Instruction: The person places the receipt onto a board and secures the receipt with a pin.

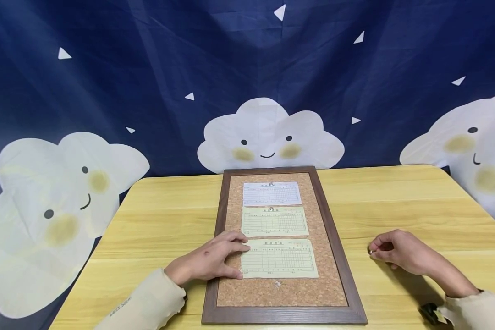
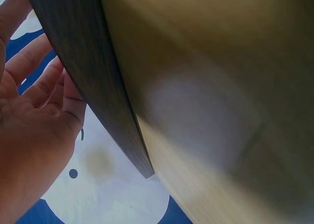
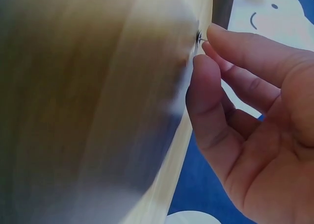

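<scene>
A cork board in a dark wooden frame lies on the table, with three printed paper slips in a column. My left hand rests at the left edge of the lowest, pale green slip, its fingertips on the paper. To the right of the board, my right hand pinches a small metal thumbtack between thumb and finger, close to the tabletop. In the right wrist view, the thumbtack shows a dark head and a thin point. The left wrist view hides the slips behind the frame.
The middle green slip and the top whitish slip each have a tack at the upper edge. A pale spot shows on the cork below. Behind the wooden table hangs a blue cloud-print curtain.
</scene>
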### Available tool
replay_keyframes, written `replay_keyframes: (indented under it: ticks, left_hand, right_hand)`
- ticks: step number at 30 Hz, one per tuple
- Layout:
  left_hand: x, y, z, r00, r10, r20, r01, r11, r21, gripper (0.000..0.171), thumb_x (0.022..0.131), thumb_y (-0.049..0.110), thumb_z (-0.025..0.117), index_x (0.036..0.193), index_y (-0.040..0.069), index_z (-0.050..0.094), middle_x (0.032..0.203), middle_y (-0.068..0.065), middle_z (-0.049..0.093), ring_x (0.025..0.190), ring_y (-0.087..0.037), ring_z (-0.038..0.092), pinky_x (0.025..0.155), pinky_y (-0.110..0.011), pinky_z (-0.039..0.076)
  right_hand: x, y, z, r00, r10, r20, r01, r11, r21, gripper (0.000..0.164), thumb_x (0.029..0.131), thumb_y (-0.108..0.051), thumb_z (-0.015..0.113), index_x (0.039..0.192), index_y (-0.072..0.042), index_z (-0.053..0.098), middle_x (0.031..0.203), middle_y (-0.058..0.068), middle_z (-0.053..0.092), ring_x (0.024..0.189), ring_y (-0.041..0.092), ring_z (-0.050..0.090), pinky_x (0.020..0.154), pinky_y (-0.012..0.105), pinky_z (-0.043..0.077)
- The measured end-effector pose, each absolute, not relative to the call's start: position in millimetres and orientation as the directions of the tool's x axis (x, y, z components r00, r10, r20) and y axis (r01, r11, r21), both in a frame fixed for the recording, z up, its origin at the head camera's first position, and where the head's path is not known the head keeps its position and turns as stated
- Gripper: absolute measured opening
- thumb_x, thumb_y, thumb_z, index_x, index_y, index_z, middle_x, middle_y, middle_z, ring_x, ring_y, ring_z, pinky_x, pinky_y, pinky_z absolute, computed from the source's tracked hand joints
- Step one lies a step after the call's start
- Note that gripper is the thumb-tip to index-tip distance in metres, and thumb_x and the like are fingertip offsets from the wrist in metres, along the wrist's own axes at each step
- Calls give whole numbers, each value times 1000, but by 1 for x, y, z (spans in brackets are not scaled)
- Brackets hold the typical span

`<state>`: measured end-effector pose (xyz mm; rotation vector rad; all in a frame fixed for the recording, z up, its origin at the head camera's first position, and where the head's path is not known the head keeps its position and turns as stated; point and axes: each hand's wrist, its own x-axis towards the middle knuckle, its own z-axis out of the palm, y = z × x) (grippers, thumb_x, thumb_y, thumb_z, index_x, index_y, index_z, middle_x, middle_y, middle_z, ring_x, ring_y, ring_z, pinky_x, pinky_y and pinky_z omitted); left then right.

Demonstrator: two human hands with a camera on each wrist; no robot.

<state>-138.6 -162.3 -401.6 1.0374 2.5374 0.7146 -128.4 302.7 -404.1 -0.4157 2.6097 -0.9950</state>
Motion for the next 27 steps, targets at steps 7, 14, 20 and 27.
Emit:
replay_keyframes:
  ticks: [7,14,20,27]
  left_hand:
    - [-139,-162,-402,-691,717,-91,564,614,552,60,85,32,81,135,3,62,144,-5,48,136,-22,39,112,-44,36]
    - [-138,-162,-401,-694,713,-100,558,620,552,61,85,31,81,135,4,62,144,-3,47,136,-21,39,112,-42,36]
    - [-138,-161,-400,-694,713,-103,558,623,548,61,84,31,82,135,4,62,143,-3,48,136,-21,39,112,-42,36]
    - [-138,-161,-400,-693,714,-97,565,622,541,62,84,32,82,135,3,62,143,-3,48,135,-21,40,112,-41,36]
  right_hand:
    - [-130,302,-403,-903,-388,-185,-174,724,-668,3,92,-8,70,91,-5,70,78,-1,64,57,5,51,49,24,48]
    - [-131,303,-403,-898,-395,-193,-171,718,-675,6,93,-3,67,91,-6,71,76,-2,61,58,5,51,50,24,47]
    - [-132,304,-404,-872,-454,-182,-152,605,-781,5,98,-1,59,95,0,64,80,3,57,66,7,53,55,27,53]
    - [-134,303,-405,-859,-501,-100,-183,485,-855,8,98,5,54,99,8,61,90,12,66,76,12,65,64,32,59]
